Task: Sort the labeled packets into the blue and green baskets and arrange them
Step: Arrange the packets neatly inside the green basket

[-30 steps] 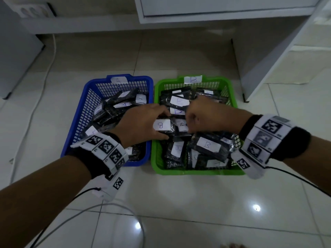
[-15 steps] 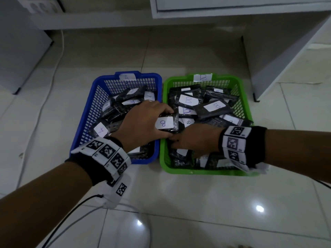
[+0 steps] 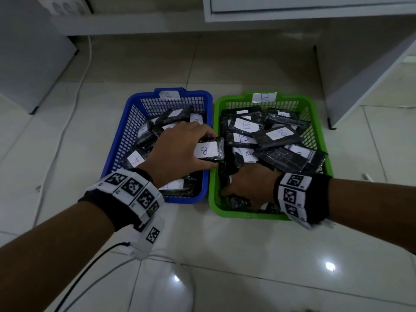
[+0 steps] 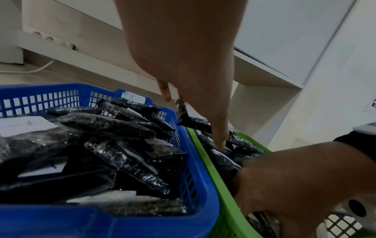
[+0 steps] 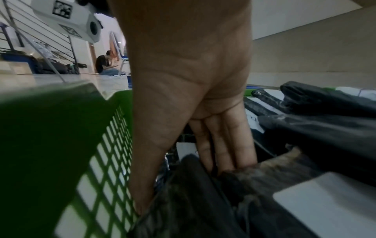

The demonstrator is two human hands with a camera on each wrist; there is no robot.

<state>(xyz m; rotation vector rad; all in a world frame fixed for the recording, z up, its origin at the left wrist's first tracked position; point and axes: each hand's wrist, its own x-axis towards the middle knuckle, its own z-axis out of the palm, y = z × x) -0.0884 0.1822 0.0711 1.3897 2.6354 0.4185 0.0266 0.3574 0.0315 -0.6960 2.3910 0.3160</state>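
Observation:
On the tiled floor stand a blue basket (image 3: 121, 143) tagged A and a green basket (image 3: 247, 216) tagged B, side by side, both piled with black packets bearing white labels. My left hand (image 3: 189, 152) grips a black packet labelled B (image 3: 208, 150) between thumb and fingers, above the two rims where the baskets meet. In the left wrist view that packet (image 4: 191, 122) hangs past the blue basket (image 4: 142, 222). My right hand (image 3: 238, 188) reaches into the green basket's near-left corner. Its straight fingers (image 5: 223, 145) push down among the packets, and the thumb lies along the mesh wall (image 5: 101, 161).
A white cabinet (image 3: 360, 64) stands close behind the green basket on the right. A grey unit (image 3: 27, 52) is at the left, with a power strip (image 3: 67, 5) and a white cable (image 3: 83, 70) running over the floor. A seated person (image 5: 103, 64) is far off.
My right hand has moved from the middle of the green basket down into its near-left corner. The left hand still holds the B packet in about the same place.

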